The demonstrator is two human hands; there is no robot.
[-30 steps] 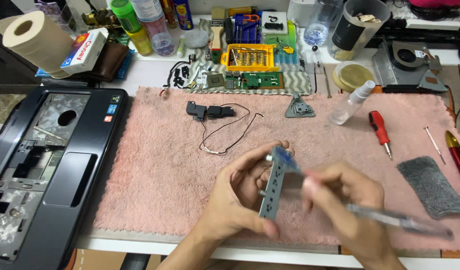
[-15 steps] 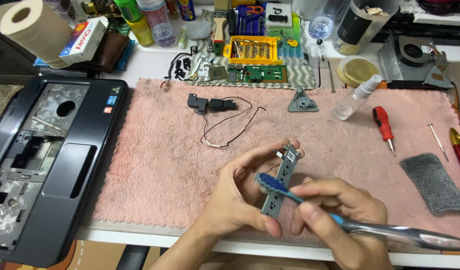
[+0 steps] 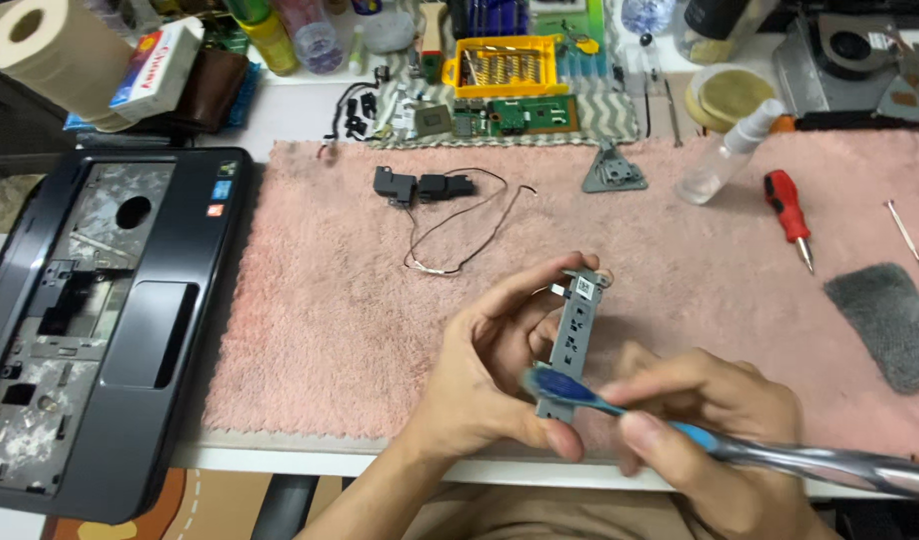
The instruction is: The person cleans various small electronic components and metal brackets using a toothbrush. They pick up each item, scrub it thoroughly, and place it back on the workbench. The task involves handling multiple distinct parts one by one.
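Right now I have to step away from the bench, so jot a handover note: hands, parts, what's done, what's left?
Left hand: grip on a grey metal bracket, held upright above the pink towel.
Right hand: grip on a blue toothbrush, bristles against the bracket's lower end.
Laptop shell lies open at left; small speakers with wires, red screwdriver and spray bottle rest on the towel.
Done: bracket is out and being brushed.
Left: how clean it is cannot be judged.
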